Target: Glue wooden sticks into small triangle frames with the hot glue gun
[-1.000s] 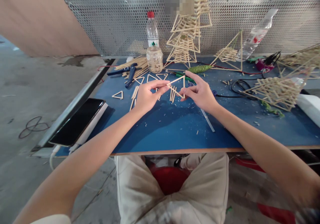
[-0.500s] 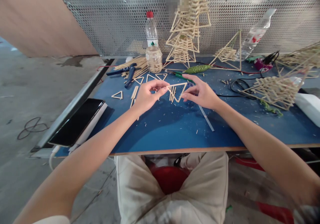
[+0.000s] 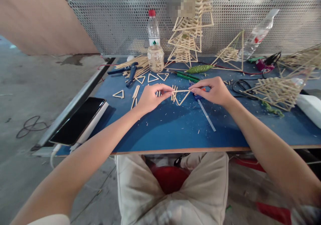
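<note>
A small triangle of thin wooden sticks is held above the blue table, one point toward me. My left hand pinches its left corner between thumb and fingers. At its right corner, my right hand pinches with thumb and forefinger. Several short sticks lie on the table just behind the triangle. Beside my right hand sits a blue tool with an orange part, mostly hidden, with a clear glue stick stretching from it toward me. Finished small triangles lie beyond my left hand.
A blue cutter, a stick bundle and a jar with a bottle behind stand at the back. A tall stick structure rises near the perforated panel. A phone lies left; a stick model and cables lie right.
My right hand has closed from a spread pose onto the triangle's right corner. The triangle has dropped slightly and tilted, and both hands have shifted a little to the right.
</note>
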### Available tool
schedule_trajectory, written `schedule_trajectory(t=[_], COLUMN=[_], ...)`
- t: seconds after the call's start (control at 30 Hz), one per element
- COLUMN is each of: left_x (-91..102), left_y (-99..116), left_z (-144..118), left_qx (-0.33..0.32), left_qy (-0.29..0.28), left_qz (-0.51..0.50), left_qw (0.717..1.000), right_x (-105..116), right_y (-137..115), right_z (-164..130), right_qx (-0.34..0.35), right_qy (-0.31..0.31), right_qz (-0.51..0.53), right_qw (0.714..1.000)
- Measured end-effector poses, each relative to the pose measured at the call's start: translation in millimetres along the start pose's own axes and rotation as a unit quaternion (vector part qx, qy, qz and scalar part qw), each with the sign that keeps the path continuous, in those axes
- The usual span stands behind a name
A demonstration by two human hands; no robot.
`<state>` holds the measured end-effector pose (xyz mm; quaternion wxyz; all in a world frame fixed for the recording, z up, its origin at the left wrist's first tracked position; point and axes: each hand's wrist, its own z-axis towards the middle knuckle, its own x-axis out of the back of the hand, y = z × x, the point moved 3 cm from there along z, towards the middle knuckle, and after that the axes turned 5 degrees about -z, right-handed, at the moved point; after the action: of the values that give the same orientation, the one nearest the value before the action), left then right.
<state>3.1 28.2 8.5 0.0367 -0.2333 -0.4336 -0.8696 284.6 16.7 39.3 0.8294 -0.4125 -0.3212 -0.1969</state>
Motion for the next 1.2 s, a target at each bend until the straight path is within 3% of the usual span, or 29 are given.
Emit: schedule_trajectory(t=[0.3,0.6,0.9,1.2], left_x=[1.7,5.4,5.4,5.2], left_y=[1.9,-5.3,-8.2,-11.5], left_z=[-1.2,6.4,7.8,8.4], left_qx=[0.006,-0.098,-0.116,-0.091], left_qy=[0.017,-0.003,0.007,0.011], left_qz=[0.005,0.1,0.09,0.097], left_qw=[1.0,0.99,0.989,0.991], right_x=[-5.1,-9.9,-12.5,-12.6], right_y=[5.4,11.0,8.5,7.9], right_z=[0.2,2.2,2.5,2.6], right_qx=[-0.022,-0.039,-0.05,-0.055], right_qy=[-0.001,-0.001,0.0,-0.014], right_qz=[0.014,0.021,0.044,0.053], right_qw=[1.0,0.999,0.998,0.997])
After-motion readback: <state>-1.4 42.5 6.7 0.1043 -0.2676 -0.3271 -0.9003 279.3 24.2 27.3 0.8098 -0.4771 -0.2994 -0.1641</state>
